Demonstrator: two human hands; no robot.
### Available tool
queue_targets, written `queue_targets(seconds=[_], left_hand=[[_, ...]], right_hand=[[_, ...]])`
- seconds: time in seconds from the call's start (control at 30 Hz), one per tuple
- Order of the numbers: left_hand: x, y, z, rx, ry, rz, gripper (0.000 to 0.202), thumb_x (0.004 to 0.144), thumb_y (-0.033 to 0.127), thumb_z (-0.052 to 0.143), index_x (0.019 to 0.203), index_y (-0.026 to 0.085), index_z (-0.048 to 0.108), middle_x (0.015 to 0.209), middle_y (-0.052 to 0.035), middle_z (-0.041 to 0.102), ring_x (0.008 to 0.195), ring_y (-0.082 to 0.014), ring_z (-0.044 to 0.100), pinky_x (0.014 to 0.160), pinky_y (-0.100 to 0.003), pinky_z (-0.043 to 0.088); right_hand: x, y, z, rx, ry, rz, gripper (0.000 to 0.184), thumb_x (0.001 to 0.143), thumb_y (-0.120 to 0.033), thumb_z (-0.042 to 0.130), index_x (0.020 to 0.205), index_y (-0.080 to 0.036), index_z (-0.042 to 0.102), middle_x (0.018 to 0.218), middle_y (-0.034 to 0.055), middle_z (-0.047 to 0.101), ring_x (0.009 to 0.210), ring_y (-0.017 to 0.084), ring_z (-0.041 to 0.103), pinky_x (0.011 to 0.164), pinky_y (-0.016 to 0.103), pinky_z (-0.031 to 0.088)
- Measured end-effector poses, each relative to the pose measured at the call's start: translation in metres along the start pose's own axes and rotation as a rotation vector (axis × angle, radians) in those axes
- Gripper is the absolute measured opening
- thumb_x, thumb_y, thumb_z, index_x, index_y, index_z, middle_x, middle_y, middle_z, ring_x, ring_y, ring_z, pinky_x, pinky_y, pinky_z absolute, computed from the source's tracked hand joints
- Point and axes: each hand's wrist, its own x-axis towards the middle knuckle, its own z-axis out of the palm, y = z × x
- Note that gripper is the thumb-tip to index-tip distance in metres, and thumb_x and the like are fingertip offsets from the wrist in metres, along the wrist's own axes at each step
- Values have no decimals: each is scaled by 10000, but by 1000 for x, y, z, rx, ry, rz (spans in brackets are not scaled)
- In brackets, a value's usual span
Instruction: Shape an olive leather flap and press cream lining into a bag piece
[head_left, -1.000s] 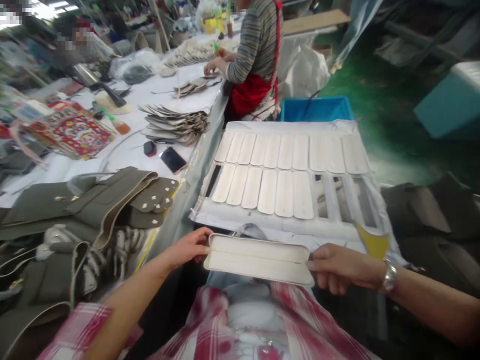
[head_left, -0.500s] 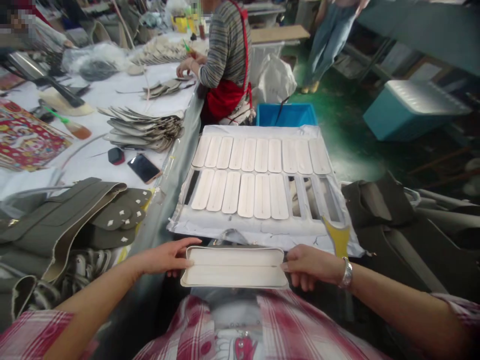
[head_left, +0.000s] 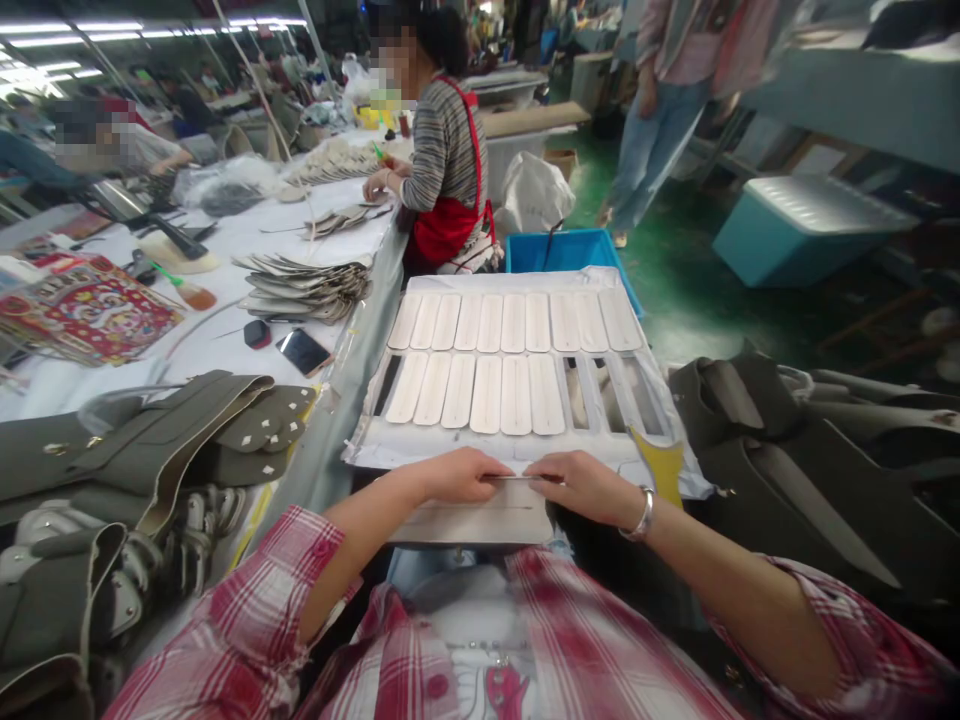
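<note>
Far left on the white bench: olive-green leather bag panels with pale raw edges (head_left: 150, 440), stacked, small white tabs on the rounded flaps. Behind them a red patterned printed sheet (head_left: 86, 315), a black phone lying flat (head_left: 303, 351), and a fanned stack of grey cut pieces (head_left: 307, 285).

Left hand (head_left: 457, 475) at centre bottom, fingers curled closed on the top edge of a flat grey-white rectangular leather piece (head_left: 469, 520). Piece sits low in front of the body, over the lap in the red-and-white plaid shirt (head_left: 480, 650), just below the near edge of the white slotted tray (head_left: 420, 455). Right hand (head_left: 581, 485) meets the left at that same top edge, fingertips pinched together on it; silver bracelet (head_left: 640, 515) on the wrist. Both hands nearly touching each other.

Above the hands: two rows of cream elongated leather strips (head_left: 495, 360) laid side by side across the tray, top row full, bottom row with open slots at its right end. Yellow flat tool (head_left: 654, 463) at the tray's right front corner.

Further back: a person in a striped top and red apron (head_left: 446, 180) working at the bench, blue plastic bin (head_left: 570, 255) behind the tray.

Right side: more dark olive bag panels (head_left: 787, 470) piled up, teal box (head_left: 810, 225) on the green floor.
</note>
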Motion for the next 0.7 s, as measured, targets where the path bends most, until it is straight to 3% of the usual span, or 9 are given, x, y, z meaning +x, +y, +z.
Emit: queue_targets(seconds=[0.13, 0.27, 0.4, 0.5, 0.7], left_hand=[[-6, 2, 6, -19, 38, -60, 420, 789, 147, 449, 1180, 187, 598, 1085, -31, 642, 899, -161, 602, 814, -230, 439], [-5, 12, 20, 134, 61, -78, 425, 822, 159, 431, 1228, 189, 552, 1165, -58, 601, 1026, -197, 574, 897, -284, 426], [-4, 22, 33, 266, 68, -76, 385, 842, 176, 399, 1200, 176, 538, 1116, -72, 620, 999, -213, 590, 874, -308, 451], [-4, 26, 36, 318, 77, -90, 327, 827, 152, 395, 1112, 157, 556, 1050, -78, 637, 971, -218, 599, 845, -311, 464], [-5, 21, 37, 388, 87, -126, 262, 852, 156, 358, 1032, 145, 548, 975, -92, 643, 883, -225, 617, 760, -317, 481]], right_hand=[[-2, -2, -1, -49, -9, -51, 253, 879, -277, 460, 923, -181, 690, 840, 37, 659, 762, 169, 574, 707, 265, 400], [-4, 0, 2, -50, -22, -104, 315, 899, -322, 412, 824, -169, 676, 788, 53, 637, 736, 169, 551, 696, 276, 390], [2, 7, 2, 13, -39, 49, 427, 891, -399, 387, 589, -149, 556, 578, 17, 510, 589, 133, 469, 592, 262, 346], [14, 14, -4, 110, -178, 131, 363, 823, -414, 462, 599, -142, 553, 561, -8, 466, 571, 118, 435, 549, 241, 326], [44, 17, -13, 196, -431, 148, 284, 680, -412, 600, 743, -135, 612, 660, 23, 582, 624, 148, 506, 580, 246, 380]])
